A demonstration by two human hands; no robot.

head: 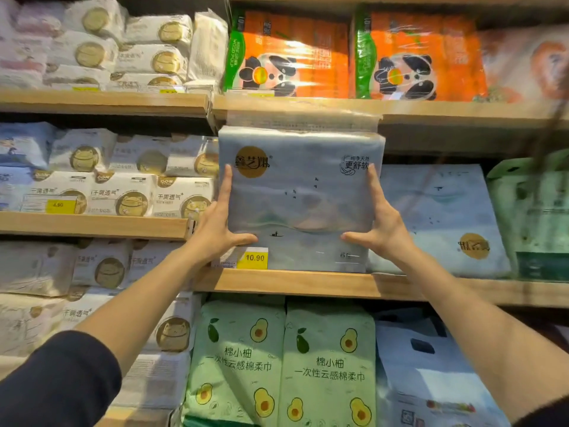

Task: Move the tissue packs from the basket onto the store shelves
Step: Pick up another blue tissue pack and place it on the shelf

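Both hands up at the middle shelf (308,283), pressing a pale blue tissue pack (300,198) between them. Left hand (220,223) flat against the pack's left edge, fingers pointing up, thumb hooked across the lower front; right hand (377,221) mirrors it on the right edge, thumb across the lower front. Pack stands upright, its bottom at the wooden shelf board, its top close under the shelf above. A yellow price tag (255,257) reading 10.90 sits at the shelf lip, overlapping the pack's lower left corner. Just right, a matching blue pack (437,220) already on the same shelf. Orange panda packs (289,57) on the shelf above; green avocado packs (283,365) below. Dark sleeve (58,383) near left. Basket not in view.
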